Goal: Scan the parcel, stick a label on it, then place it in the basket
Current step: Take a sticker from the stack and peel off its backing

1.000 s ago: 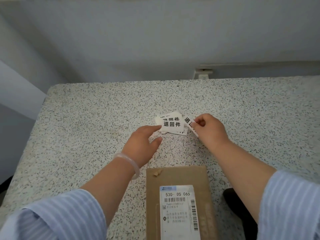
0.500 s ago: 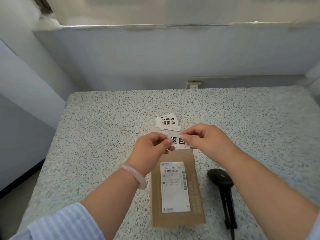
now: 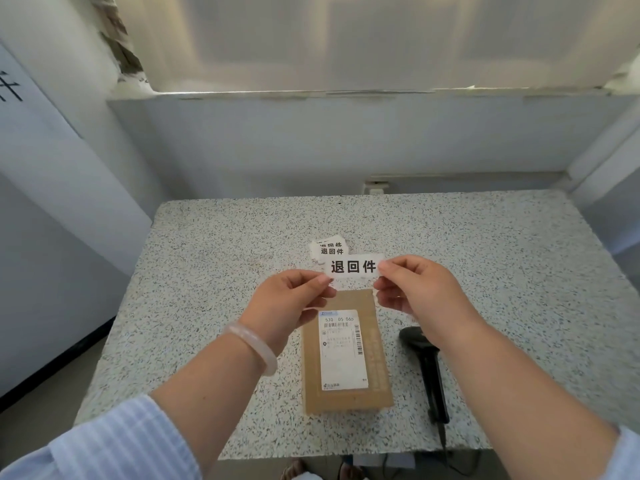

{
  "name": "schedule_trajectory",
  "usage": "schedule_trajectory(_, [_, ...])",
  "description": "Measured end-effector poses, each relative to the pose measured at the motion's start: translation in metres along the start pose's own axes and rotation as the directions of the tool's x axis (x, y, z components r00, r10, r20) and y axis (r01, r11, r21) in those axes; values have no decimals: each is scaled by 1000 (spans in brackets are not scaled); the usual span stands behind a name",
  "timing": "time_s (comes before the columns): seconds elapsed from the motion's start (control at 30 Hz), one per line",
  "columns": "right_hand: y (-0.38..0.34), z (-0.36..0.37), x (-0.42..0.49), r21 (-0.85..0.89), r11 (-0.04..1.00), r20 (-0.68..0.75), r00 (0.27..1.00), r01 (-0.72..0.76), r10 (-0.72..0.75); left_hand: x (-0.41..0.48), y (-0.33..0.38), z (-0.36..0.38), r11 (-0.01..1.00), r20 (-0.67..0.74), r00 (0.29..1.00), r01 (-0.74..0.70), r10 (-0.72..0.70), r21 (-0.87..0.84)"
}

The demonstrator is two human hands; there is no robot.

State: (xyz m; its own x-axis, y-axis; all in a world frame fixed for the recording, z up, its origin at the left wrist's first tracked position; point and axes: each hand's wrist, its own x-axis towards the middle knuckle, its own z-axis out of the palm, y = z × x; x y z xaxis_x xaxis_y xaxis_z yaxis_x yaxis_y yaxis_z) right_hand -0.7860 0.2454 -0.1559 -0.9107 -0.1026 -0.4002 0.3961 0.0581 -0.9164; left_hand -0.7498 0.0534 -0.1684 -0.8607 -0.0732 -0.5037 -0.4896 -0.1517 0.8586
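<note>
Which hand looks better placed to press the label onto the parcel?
Probably right: the right hand pinches the label firmly above the parcel; the left hand only holds its corner.

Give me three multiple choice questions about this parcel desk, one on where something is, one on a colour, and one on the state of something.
1. Where does the scanner lie?
A. On top of the parcel
B. On the table, to the right of the parcel
C. In the left hand

2. What colour is the parcel?
A. Brown
B. Blue
C. White

3. What is the state of the label with bold black print?
A. Already stuck on the parcel
B. Lying flat in the stack of labels
C. Held up between both hands, above the parcel's far end

Answers:
1. B: the black scanner rests on the speckled table, beside the parcel's right edge.
2. A: it is plain brown cardboard with a white shipping slip on top.
3. C: the left hand and right hand each pinch one end, with the stack of labels behind it.
</note>
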Motion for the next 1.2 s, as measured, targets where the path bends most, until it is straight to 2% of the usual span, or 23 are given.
schedule_trajectory(0.23, [3, -4, -5, 44, 997, 2, 998, -60, 59, -6, -2, 3, 1000, 0, 1000, -16, 16, 22])
schedule_trajectory(0.7, [6, -7, -10, 37, 998, -8, 999, -51, 51, -13, -3, 9, 994, 16, 997, -73, 72, 88])
schedule_trajectory(0.77, [7, -7, -10, 2, 999, -21, 999, -35, 35, -14, -3, 9, 993, 12, 997, -79, 79, 92])
schedule_trajectory(0.87, [9, -7, -9, -150, 989, -53, 999, -8, 0, -16, -3, 11, 992, 13, 996, -86, 85, 95])
schedule_trajectory(0.93, [14, -6, -8, -314, 949, -81, 995, 33, -61, -17, -3, 13, 991, 13, 996, -90, 89, 103])
schedule_trajectory(0.97, [16, -5, -9, -412, 907, -109, 984, 86, -142, -16, -3, 13, 989, 11, 996, -93, 93, 112])
schedule_trajectory(1.03, [17, -2, -15, -586, 775, -125, 918, 238, -376, -15, -4, 15, 983, 3, 994, -107, 108, 147])
schedule_trajectory(1.1, [15, 2, -21, -695, 610, -31, 831, 382, -556, -15, -4, 17, 973, -2, 991, -131, 134, 188])
schedule_trajectory(1.13, [14, 5, -23, -705, 566, 29, 815, 427, -579, -15, -4, 18, 967, -2, 989, -145, 148, 209])
schedule_trajectory(1.2, [12, 12, -27, -659, 590, 119, 840, 465, -529, -16, -4, 20, 952, 1, 984, -173, 178, 251])
